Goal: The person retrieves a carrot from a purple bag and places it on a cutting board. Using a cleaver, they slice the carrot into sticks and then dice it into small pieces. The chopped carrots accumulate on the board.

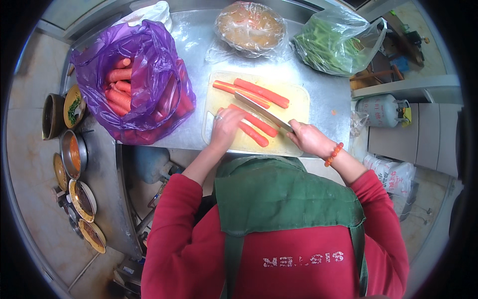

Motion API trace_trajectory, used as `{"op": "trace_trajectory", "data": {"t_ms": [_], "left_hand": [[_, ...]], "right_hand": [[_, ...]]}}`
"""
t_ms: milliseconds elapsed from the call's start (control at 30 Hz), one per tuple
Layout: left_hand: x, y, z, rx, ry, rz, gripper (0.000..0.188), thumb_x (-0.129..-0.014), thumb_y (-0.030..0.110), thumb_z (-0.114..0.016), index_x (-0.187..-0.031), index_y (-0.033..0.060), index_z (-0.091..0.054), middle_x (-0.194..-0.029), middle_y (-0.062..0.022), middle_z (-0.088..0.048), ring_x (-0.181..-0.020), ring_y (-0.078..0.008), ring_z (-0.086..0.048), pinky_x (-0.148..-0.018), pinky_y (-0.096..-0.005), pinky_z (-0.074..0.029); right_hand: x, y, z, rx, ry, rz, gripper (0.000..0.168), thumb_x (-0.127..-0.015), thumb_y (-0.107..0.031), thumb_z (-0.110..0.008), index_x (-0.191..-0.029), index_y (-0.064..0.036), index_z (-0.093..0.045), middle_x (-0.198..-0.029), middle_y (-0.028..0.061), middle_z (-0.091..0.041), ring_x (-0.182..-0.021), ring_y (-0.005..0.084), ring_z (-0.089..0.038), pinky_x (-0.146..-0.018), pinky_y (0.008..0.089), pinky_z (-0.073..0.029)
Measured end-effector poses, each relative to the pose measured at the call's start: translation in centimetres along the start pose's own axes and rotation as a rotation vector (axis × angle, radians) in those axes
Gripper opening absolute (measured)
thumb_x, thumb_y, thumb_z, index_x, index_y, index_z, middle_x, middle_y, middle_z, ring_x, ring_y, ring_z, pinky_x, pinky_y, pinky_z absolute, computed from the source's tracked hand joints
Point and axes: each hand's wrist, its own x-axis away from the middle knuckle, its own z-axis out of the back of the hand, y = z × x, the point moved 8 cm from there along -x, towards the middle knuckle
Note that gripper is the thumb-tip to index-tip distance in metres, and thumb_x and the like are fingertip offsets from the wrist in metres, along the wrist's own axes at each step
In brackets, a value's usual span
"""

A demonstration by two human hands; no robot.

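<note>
A kitchen knife (263,111) with a broad blade is held by its handle in my right hand (308,137); its blade lies slantwise over the middle of a pale plastic cutting board (295,145). My left hand (227,125) rests its fingers on the left ends of carrot pieces (254,134) on the near side of the blade. Beyond the blade, a long carrot piece (261,93) and a lighter-streaked one (224,87) lie side by side. Whether the blade touches a carrot cannot be told.
A purple plastic bag (149,78) of carrots stands left on the steel table (194,37). Behind the board are a plastic-wrapped bowl (251,30) and a clear bag of green vegetables (328,48). Bowls of food line the far left; a gas cylinder (379,110) stands right.
</note>
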Motion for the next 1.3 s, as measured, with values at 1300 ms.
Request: {"op": "trace_trajectory", "data": {"t_ms": [1300], "left_hand": [[0.5, 0.1, 0.5, 0.003, 0.034, 0.041, 0.016, -0.078, 0.005, -0.055, -0.088, 0.0047, -0.067, -0.092, -0.0102, -0.065, -0.092, -0.0279, -0.061, -0.087, -0.0411, -0.046]], "right_hand": [[-4.0, -2.8, -2.8, -0.19, -0.043, 0.051, 0.027, -0.095, -0.02, -0.053, -0.102, 0.002, -0.039, -0.077, 0.0269, -0.061, -0.074, 0.0463, -0.06, -0.063, 0.0494, -0.048]]}}
